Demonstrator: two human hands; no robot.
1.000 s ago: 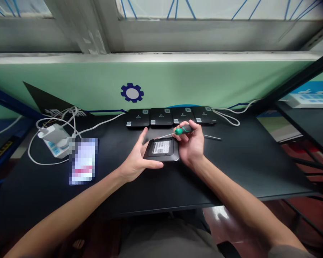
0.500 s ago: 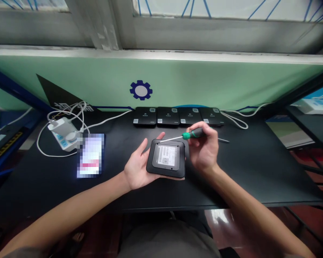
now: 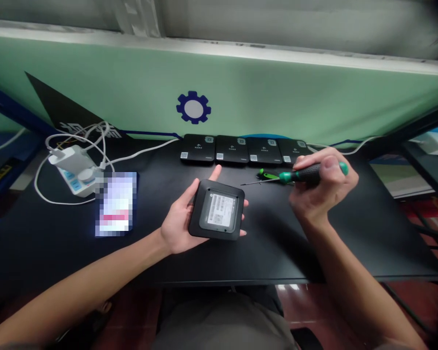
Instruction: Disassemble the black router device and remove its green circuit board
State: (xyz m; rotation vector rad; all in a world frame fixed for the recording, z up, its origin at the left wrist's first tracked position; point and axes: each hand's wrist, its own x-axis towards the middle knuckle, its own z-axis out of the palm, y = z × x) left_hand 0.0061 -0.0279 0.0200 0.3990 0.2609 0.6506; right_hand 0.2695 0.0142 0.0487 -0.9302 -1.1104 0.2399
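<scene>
My left hand (image 3: 180, 218) supports a flat black square device (image 3: 196, 221) from below, its underside with a white label (image 3: 220, 210) turned up. The thumb lies along its left edge and fingertips show past the right edge. My right hand (image 3: 323, 187) is closed round the green-and-black handle of a screwdriver (image 3: 306, 174). Its thin shaft points left, and the tip is apart from the device, to its right. Behind the shaft, another green-and-black tool (image 3: 268, 175) lies on the table, partly hidden.
Several similar black boxes (image 3: 233, 149) stand in a row along the green partition (image 3: 277, 97). On the left of the black table (image 3: 149, 262) are a lit phone (image 3: 117, 204), blurred out, a white power strip (image 3: 75, 182), a charger (image 3: 71, 159) and tangled white cables (image 3: 44, 192).
The screwdriver tip has left the device's upper edge as my right hand moved right. The second tool behind it now shows more. The camera view has tilted slightly downward.
</scene>
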